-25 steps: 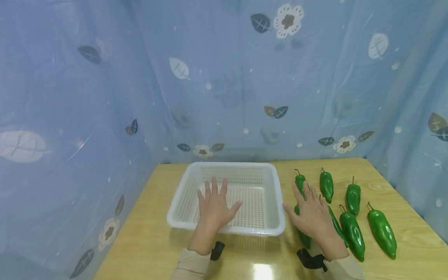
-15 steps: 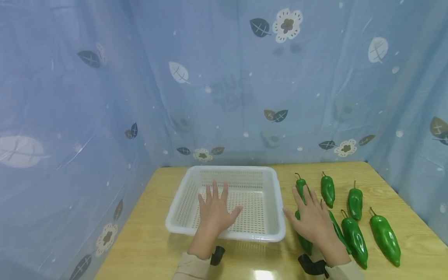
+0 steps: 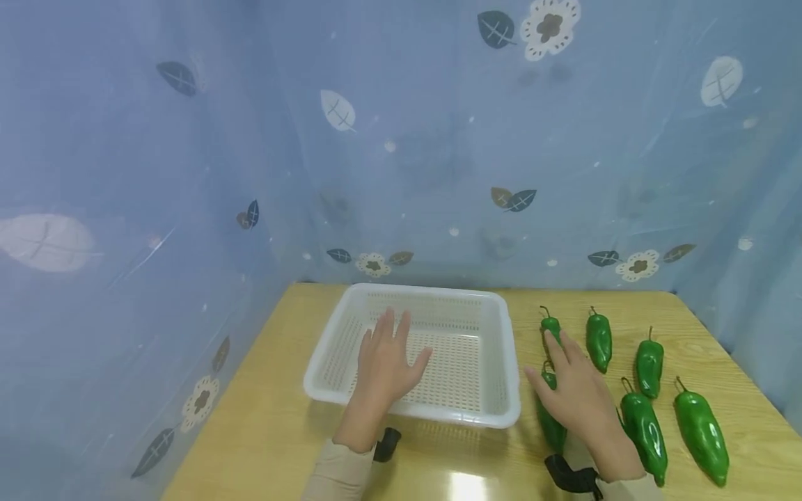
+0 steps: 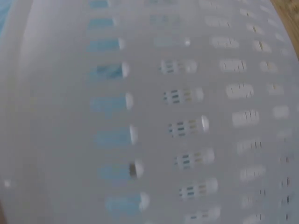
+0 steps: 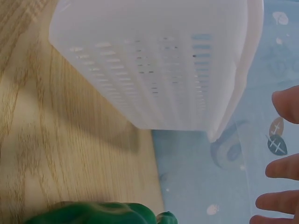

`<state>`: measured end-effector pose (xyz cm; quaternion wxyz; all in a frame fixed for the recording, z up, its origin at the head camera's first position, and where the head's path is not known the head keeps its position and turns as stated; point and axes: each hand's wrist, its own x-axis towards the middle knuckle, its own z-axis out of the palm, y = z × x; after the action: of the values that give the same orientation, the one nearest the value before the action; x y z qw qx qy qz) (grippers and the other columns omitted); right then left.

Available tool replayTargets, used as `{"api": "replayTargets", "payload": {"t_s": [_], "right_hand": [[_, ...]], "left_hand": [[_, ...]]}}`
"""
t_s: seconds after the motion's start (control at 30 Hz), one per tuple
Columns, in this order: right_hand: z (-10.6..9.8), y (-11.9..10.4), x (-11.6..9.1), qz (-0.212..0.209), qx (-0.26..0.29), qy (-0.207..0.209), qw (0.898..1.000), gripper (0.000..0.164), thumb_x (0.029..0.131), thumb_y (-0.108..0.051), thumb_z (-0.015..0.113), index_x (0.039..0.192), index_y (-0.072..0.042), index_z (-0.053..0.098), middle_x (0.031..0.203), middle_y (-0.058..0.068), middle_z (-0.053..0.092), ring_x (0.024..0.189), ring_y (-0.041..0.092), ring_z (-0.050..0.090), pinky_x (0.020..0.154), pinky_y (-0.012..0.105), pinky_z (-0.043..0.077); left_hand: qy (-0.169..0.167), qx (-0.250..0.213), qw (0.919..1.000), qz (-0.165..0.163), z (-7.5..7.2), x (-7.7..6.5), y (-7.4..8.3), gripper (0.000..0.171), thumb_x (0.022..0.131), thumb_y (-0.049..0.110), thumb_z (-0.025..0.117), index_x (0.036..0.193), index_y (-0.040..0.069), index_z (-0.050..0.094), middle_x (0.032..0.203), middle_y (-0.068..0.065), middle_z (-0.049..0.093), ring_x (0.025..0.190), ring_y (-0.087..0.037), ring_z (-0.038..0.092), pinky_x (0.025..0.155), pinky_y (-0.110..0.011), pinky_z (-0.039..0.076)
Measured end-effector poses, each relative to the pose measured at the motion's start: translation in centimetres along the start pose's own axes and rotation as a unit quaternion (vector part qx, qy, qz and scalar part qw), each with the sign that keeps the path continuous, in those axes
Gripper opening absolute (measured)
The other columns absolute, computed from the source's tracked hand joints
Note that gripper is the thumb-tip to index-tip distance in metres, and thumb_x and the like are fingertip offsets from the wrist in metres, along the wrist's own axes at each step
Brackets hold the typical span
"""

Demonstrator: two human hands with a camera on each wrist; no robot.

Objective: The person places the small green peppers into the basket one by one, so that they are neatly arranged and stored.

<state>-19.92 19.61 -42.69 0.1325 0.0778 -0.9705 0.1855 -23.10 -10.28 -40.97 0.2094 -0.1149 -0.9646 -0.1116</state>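
My left hand (image 3: 383,365) is held over the white plastic basket (image 3: 452,414), fingers extended and holding nothing. Only the slotted basket wall (image 4: 60,116) fills the left wrist view. To the right of the basket, my right hand (image 3: 579,390) hovers above the green peppers with its fingers spread. It partly covers one green pepper (image 3: 551,421) lying nearest the basket, and its fingertips overlap another pepper (image 3: 550,325) behind. In the right wrist view, fingers (image 5: 284,167) show at the right edge, apart from the basket's outer side (image 5: 154,70) and a pepper (image 5: 103,213) at the bottom.
More green peppers lie further right: one at the back (image 3: 599,341), one (image 3: 649,365) in the middle, and two in front (image 3: 645,435), (image 3: 702,435). The wooden table (image 3: 250,431) meets a blue patterned curtain (image 3: 426,160) at its back and sides.
The head view has turned slightly left, so the scene sits further right. My right hand has shifted a little right over the peppers, showing more of the one beside the basket. The left hand's fingers have drawn closer together.
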Motion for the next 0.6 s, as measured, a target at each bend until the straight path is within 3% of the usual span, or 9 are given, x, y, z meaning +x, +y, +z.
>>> {"api": "replayTargets", "payload": {"t_s": [0.23, 0.37, 0.47, 0.6], "right_hand": [[-0.9, 0.6, -0.1, 0.004, 0.026, 0.004, 1.000, 0.076, 0.096, -0.048, 0.046, 0.149, 0.001, 0.021, 0.148, 0.034, 0.024, 0.127, 0.055, 0.031, 0.086, 0.071, 0.036], [-1.2, 1.0, -0.4, 0.017, 0.048, 0.010, 0.999, 0.075, 0.096, -0.046, 0.047, 0.149, 0.000, 0.020, 0.148, 0.033, 0.025, 0.126, 0.055, 0.032, 0.088, 0.071, 0.033], [-1.3, 1.5, -0.9, 0.031, 0.071, 0.011, 0.997, 0.074, 0.097, -0.045, 0.046, 0.150, -0.002, 0.017, 0.149, 0.032, 0.024, 0.128, 0.055, 0.030, 0.090, 0.071, 0.030], [-1.8, 2.1, -1.2, 0.040, 0.092, 0.012, 0.995, 0.072, 0.098, -0.042, 0.045, 0.151, -0.004, 0.014, 0.149, 0.033, 0.023, 0.128, 0.056, 0.027, 0.089, 0.070, 0.029]], "left_hand": [[0.062, -0.032, 0.9975, 0.001, -1.5, 0.4, -1.3, 0.059, 0.089, 0.042, 0.057, 0.138, 0.012, 0.047, 0.141, -0.017, 0.048, 0.120, -0.034, 0.054, 0.096, -0.048, 0.046], [0.066, -0.104, 0.9920, -0.029, -2.3, -0.1, -2.6, 0.052, 0.090, 0.035, 0.058, 0.137, 0.014, 0.048, 0.142, -0.011, 0.048, 0.125, -0.031, 0.051, 0.099, -0.048, 0.045], [0.066, -0.207, 0.9746, -0.053, -2.8, -0.7, -4.0, 0.048, 0.092, 0.029, 0.058, 0.136, 0.012, 0.049, 0.140, -0.010, 0.050, 0.128, -0.030, 0.048, 0.102, -0.047, 0.042], [0.062, -0.335, 0.9350, -0.098, -3.8, -1.4, -6.4, 0.046, 0.094, 0.024, 0.058, 0.136, 0.008, 0.049, 0.137, -0.012, 0.051, 0.127, -0.031, 0.048, 0.102, -0.047, 0.042]]}}
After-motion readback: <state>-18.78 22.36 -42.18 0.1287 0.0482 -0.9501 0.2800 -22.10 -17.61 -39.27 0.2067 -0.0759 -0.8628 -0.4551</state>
